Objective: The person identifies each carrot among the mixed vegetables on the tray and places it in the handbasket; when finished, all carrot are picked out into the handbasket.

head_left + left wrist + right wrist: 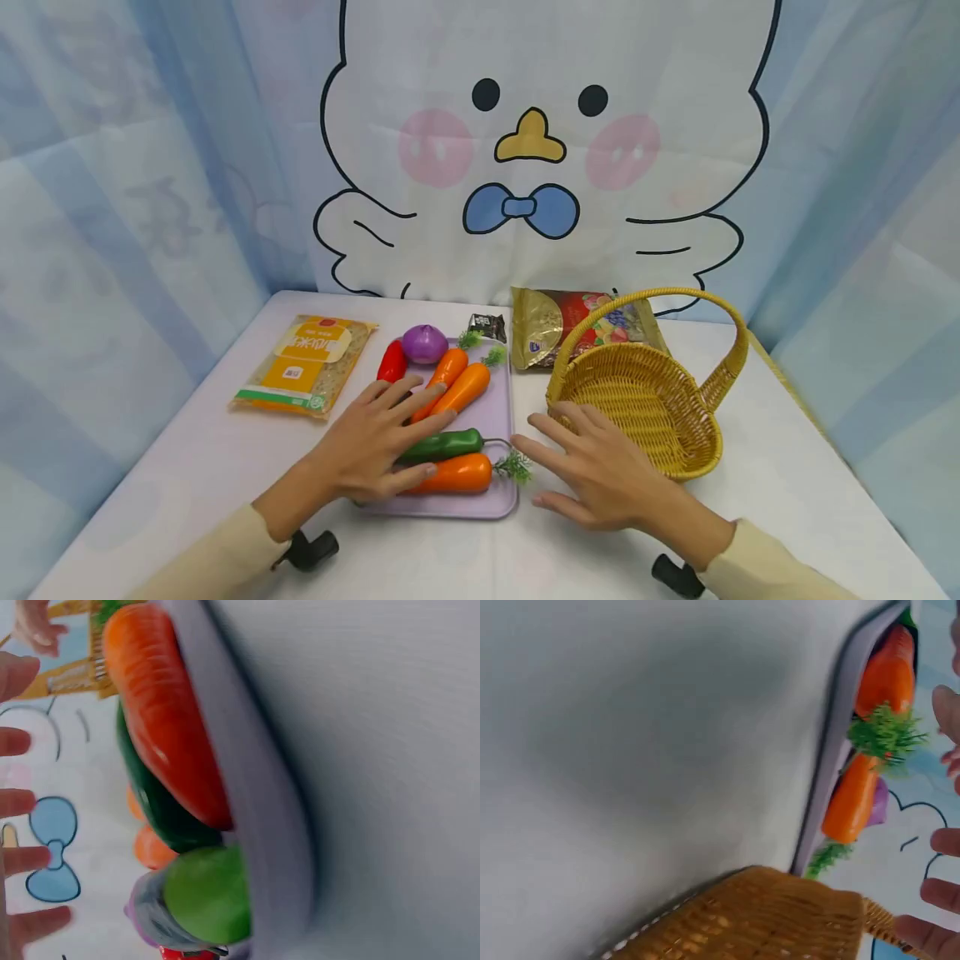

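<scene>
Cream sleeves [217, 557] lie nearest, left hand [378, 442] spread above vegetable tray [491, 502], right hand [600, 475] spread beside yellow basket [630, 400].

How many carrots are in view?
3, all on the tray: two carrots side by side in its far half, one along its near edge beside the green pepper. The left hand may hide more.

Orange carrot [165, 720] lying along the lilac tray [271, 870] rim, dark green pepper [169, 821] just beside the carrot; rounded green thing [210, 892] near the carrot's leafless end; left hand [16, 804] with spread fingers, left of the carrot; right hand [37, 626] and yellow basket [71, 681] beyond the carrot's leafy end
</scene>
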Demonstrator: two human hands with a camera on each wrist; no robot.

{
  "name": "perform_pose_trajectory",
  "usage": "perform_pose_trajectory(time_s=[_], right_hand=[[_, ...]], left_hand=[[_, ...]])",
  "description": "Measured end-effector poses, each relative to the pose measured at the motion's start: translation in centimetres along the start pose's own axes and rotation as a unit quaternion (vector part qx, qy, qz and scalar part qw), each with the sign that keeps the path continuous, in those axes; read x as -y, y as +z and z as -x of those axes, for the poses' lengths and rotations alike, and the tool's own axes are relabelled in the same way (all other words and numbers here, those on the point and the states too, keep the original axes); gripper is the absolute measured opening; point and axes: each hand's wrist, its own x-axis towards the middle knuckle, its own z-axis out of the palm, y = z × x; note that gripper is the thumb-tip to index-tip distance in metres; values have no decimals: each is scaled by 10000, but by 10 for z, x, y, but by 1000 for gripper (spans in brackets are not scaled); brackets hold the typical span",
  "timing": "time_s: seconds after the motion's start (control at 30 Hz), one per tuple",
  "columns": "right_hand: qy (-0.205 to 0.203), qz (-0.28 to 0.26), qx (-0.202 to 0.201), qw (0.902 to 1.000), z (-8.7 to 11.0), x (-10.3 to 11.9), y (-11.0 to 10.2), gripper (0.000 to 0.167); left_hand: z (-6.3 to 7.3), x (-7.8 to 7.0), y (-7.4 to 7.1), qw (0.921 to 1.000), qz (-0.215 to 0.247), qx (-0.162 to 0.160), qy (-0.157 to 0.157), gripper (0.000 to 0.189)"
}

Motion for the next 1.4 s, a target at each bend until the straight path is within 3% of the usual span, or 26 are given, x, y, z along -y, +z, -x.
perform_pose_trajectory(time_s=[0.13,0.33,0.67,0.8,1.03,1.23,1.4], right_hand=[[220,-275,211,9992,-12,5,-2,63],[478,-879,441,9940,-30,14,-3,58],[394,-1115,998,9880,-54,27,4,56],[446,-1319,1337,9812,-62,32,6,55],[690,-1688,1683,9687,-69,40,13,51],[1030,-1763,1624,9654,-68,44,14,51],[1513,-1685,1580,9611,-65,48,15,49]], left_hand=[[0,2,1,9969,399,245,-638,63],[10,13,5,9858,767,222,-1475,61],[18,31,12,9688,1213,306,-2137,61],[20,35,15,9521,1538,400,-2612,63],[23,41,22,9122,2146,361,-3472,60],[24,46,33,8879,2716,-110,-3712,53],[21,47,40,8751,2917,-151,-3859,53]])
